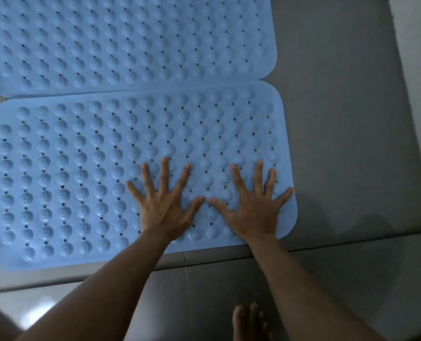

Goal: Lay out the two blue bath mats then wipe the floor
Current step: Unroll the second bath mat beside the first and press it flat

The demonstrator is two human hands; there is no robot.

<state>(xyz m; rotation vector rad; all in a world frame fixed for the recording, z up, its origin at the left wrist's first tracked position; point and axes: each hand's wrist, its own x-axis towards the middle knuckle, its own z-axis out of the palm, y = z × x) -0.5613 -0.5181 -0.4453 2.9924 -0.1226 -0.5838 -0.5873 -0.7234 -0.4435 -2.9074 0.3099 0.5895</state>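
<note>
Two blue bath mats with raised bumps and small holes lie flat on the grey tiled floor, long edges touching. The far mat (130, 40) fills the top of the view. The near mat (69, 173) lies below it. My left hand (165, 205) presses flat on the near mat's right half, fingers spread wide. My right hand (253, 207) presses flat beside it near the mat's right edge, fingers also spread. The two thumbs almost touch. Neither hand holds anything.
Grey floor tiles (352, 119) stretch to the right of the mats, with a grout line along the near mat's front edge. A bare foot (250, 323) stands at the bottom of the view. A pale strip runs down the far right edge.
</note>
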